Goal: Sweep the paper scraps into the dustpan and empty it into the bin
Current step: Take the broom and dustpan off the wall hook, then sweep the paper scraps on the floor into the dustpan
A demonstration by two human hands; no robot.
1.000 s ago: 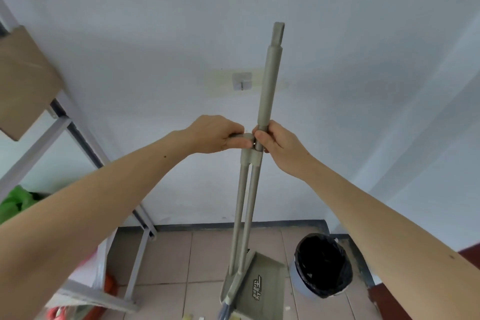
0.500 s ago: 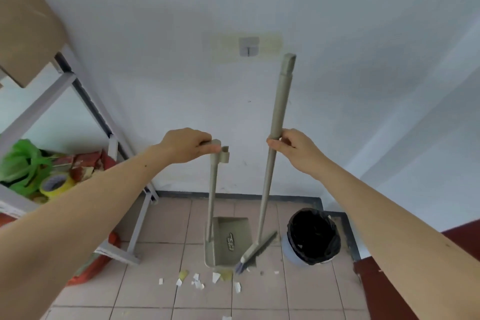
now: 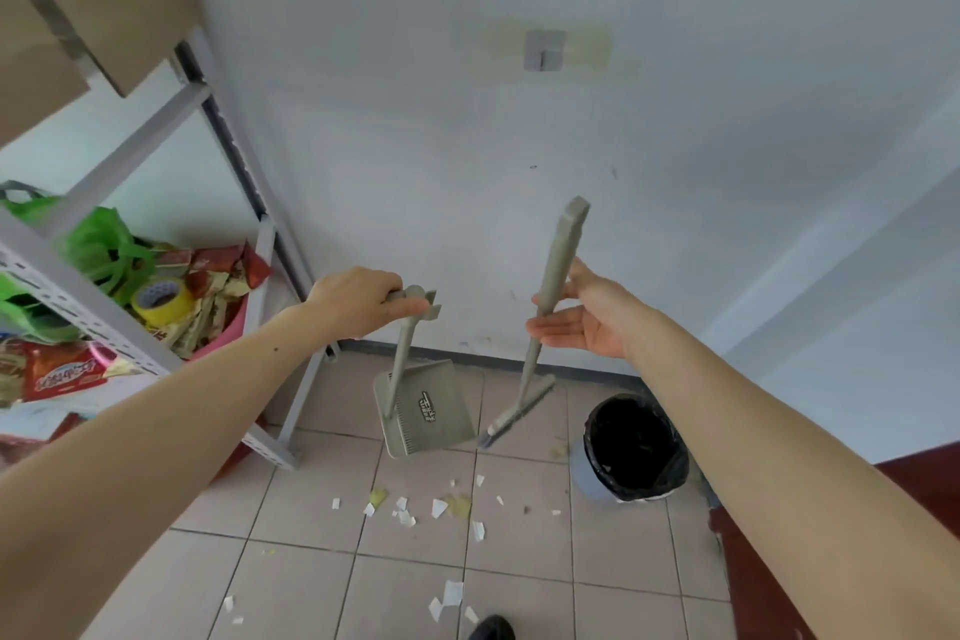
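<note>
1. Scraps (image 3: pixel 439 508) lie on the floor (image 3: pixel 519 582), just near of the dustpan (image 3: pixel 423 413) and left of the bin (image 3: pixel 631 450). A few more lie nearer me.
2. My left hand (image 3: pixel 358 299) grips the top of the dustpan's handle, fingers curled round it. The pan hangs tilted above the tiles, I think so I can set it down by the scraps.
3. My right hand (image 3: pixel 587 322) has the broom (image 3: pixel 540 322) stick resting in its palm. The fingers are almost straight, so the hold looks loose.
4. The broom leans, with its brush low, between pan and bin.
5. Both arms reach out ahead, well apart, one tool each, ready to sweep.
</note>
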